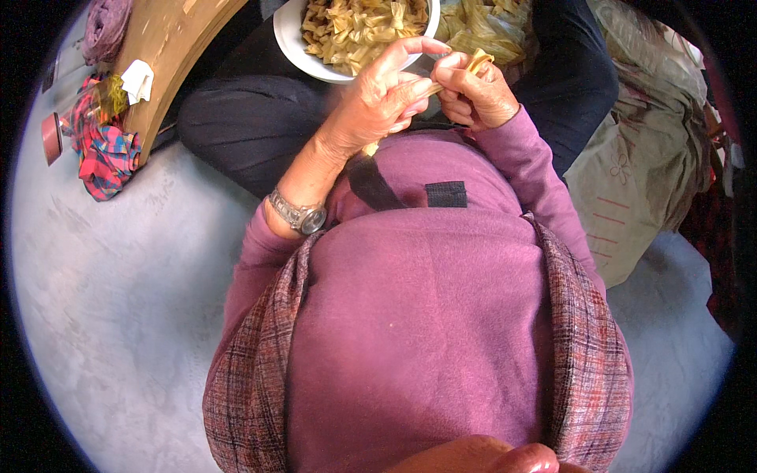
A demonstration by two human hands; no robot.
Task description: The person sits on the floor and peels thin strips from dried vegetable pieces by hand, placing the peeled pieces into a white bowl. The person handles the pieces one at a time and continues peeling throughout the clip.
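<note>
A pale yellow strip (480, 60), perhaps dried leaf or husk, is pinched between both hands above my lap. My left hand (384, 94) holds the strip between thumb and curled fingers, with the index finger stretched toward the other hand. A yellow end (371, 148) shows beneath the left palm. My right hand (476, 91) grips the folded part, which pokes out above its fingers. Just beyond the hands, a white bowl (288, 44) contains many small folded yellowish pieces (361, 35). The middle of the strip is mostly hidden by fingers.
Right of the bowl lies a clear plastic bag (491, 32) of similar yellow material. A curved wooden edge (171, 50) with white paper (138, 81) stands at left, near a plaid cloth (106, 162). A greenish-grey sack (627, 177) lies at right.
</note>
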